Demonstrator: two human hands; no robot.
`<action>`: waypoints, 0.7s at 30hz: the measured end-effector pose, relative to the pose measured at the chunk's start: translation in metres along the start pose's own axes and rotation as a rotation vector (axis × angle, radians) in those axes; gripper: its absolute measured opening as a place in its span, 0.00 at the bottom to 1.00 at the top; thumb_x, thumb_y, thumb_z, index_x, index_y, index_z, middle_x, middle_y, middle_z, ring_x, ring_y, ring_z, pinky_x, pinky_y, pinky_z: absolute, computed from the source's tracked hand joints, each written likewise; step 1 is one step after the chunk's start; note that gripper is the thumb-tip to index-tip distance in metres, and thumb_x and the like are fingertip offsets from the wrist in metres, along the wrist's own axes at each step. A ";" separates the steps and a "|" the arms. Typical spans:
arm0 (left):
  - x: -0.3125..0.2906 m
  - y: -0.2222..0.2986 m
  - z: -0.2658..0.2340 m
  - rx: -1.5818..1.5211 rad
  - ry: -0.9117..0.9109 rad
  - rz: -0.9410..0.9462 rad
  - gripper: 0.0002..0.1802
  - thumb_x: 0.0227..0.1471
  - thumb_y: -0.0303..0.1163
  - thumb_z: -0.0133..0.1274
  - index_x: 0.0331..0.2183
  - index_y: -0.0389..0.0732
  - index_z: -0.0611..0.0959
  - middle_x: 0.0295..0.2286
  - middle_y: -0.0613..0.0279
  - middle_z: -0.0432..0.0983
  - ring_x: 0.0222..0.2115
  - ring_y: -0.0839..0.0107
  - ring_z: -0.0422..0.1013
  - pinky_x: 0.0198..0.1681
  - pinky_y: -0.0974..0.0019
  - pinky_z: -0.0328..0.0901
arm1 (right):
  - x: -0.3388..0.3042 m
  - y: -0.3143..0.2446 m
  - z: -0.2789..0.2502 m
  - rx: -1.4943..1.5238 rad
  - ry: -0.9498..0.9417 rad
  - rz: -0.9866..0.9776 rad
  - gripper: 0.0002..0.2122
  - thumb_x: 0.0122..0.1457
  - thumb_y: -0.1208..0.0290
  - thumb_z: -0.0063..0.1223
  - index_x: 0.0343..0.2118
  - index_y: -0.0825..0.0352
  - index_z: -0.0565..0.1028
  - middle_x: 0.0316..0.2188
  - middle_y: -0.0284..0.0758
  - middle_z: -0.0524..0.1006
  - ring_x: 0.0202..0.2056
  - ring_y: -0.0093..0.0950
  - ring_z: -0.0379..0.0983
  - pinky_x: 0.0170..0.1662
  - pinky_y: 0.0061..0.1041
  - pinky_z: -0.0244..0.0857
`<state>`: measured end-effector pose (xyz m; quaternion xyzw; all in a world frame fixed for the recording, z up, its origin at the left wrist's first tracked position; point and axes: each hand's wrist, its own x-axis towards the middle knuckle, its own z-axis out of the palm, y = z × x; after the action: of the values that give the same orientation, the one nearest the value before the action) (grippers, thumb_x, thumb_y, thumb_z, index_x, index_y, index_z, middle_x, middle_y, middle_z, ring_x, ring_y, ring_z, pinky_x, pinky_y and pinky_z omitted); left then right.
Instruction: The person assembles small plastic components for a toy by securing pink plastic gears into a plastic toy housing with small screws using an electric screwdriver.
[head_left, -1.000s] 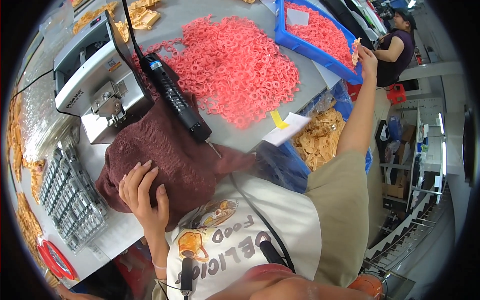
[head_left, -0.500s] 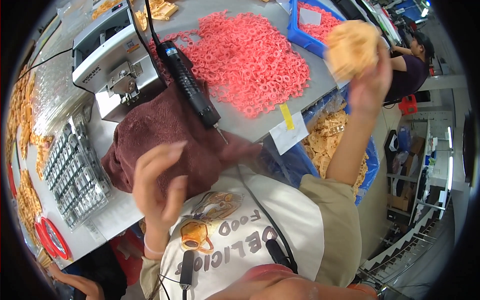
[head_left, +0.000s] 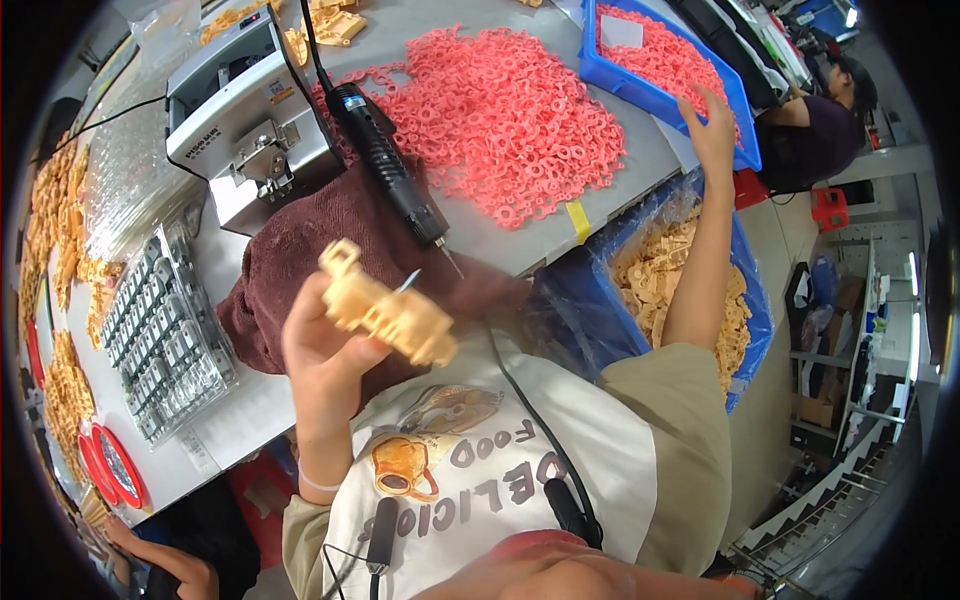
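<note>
My left hand (head_left: 325, 365) grips a tan plastic part (head_left: 392, 312) in front of my chest, thumb on the near side. The part has a loop at one end, and a thin metallic pin or screw sticks up from it. Out to the far right, my right hand (head_left: 710, 135) is over the edge of a blue tray (head_left: 618, 88) of small pink rings. Its fingers are apart and nothing shows in them. An electric screwdriver (head_left: 385, 165) lies on a maroon cloth (head_left: 305, 240), its bit toward me, just beyond the tan part.
A large pile of pink rings (head_left: 510, 120) covers the table's middle. Left of it stands a grey metal machine (head_left: 250, 120). Metal pieces fill a clear tray (head_left: 160, 340). A plastic-lined blue bin (head_left: 745, 385) of tan parts stands below my right arm. A co-worker (head_left: 825, 130) sits at the far right.
The tan part was in my right hand at the right; now a tan part is in my left hand, which was empty. My right hand has moved up to the tray of rings and opened.
</note>
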<state>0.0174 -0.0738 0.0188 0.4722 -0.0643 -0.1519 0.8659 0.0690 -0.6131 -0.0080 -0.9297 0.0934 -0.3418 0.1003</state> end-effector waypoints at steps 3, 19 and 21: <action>-0.013 0.006 -0.033 0.108 0.151 0.153 0.40 0.38 0.33 0.71 0.52 0.32 0.70 0.43 0.57 0.74 0.43 0.69 0.73 0.48 0.66 0.68 | -0.008 0.006 0.016 -0.137 -0.004 0.004 0.15 0.59 0.58 0.55 0.45 0.61 0.78 0.42 0.40 0.76 0.46 0.39 0.71 0.52 0.37 0.62; -0.031 0.015 -0.087 0.142 0.332 0.318 0.40 0.53 0.39 0.59 0.59 0.33 0.59 0.50 0.46 0.69 0.46 0.55 0.73 0.46 0.57 0.72 | 0.004 -0.099 0.067 -0.020 0.139 -0.052 0.08 0.56 0.72 0.54 0.37 0.66 0.78 0.34 0.40 0.74 0.39 0.40 0.72 0.44 0.37 0.65; -0.028 0.018 -0.082 0.128 0.333 0.261 0.40 0.52 0.38 0.61 0.58 0.31 0.61 0.50 0.49 0.69 0.47 0.58 0.72 0.49 0.58 0.70 | 0.001 -0.115 0.065 0.064 0.096 -0.036 0.09 0.56 0.72 0.54 0.40 0.67 0.78 0.36 0.42 0.75 0.41 0.41 0.72 0.46 0.36 0.65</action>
<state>0.0152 0.0094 -0.0100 0.5325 0.0097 0.0459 0.8451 0.1248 -0.4952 -0.0272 -0.9101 0.0703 -0.3906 0.1194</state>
